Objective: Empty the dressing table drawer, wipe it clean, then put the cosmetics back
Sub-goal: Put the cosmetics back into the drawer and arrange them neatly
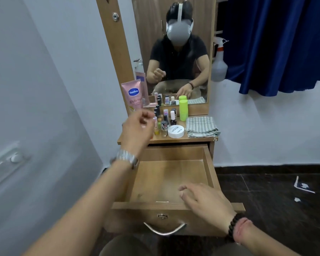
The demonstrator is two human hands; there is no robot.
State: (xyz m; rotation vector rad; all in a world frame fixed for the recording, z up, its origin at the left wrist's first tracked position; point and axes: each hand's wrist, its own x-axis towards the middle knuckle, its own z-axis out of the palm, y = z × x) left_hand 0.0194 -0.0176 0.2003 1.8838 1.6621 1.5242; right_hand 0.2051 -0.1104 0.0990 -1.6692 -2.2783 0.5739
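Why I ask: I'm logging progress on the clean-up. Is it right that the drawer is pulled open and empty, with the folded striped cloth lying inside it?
Not quite. The drawer is pulled open and empty, but the folded striped cloth lies on the dressing table top, right of the white round tin, not inside the drawer. The head view shows it.

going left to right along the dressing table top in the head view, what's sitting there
Vaseline tube → cluster of small nail polish bottles → white round jar → folded striped cloth. The green bottle stands behind the jar, so its place in the order is unclear.
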